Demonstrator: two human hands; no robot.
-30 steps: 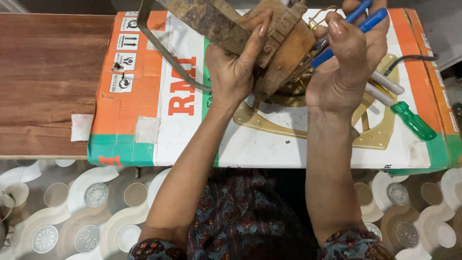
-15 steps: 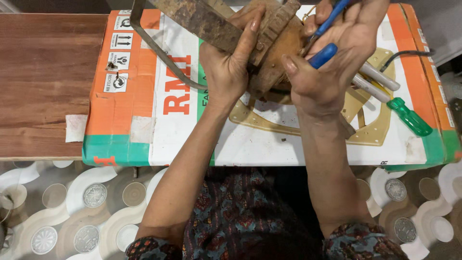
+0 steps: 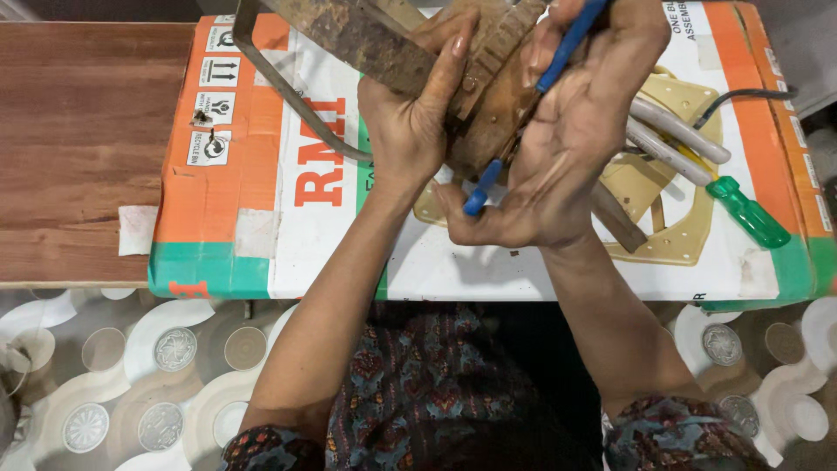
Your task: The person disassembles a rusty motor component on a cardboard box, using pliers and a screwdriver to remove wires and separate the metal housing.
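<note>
Left hand (image 3: 410, 122) clasped the rusty motor part (image 3: 488, 96) above the flattened carton (image 3: 288, 192). Right hand (image 3: 567, 148), just beside it, fingers clenched around blue-handled pliers (image 3: 481, 187); their long axis slanted up toward the part, nearer the right hand.

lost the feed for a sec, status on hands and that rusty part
Left hand grips rusty part. Right hand holds blue-handled pliers against it. Green screwdriver lies clear, on the box.
</note>
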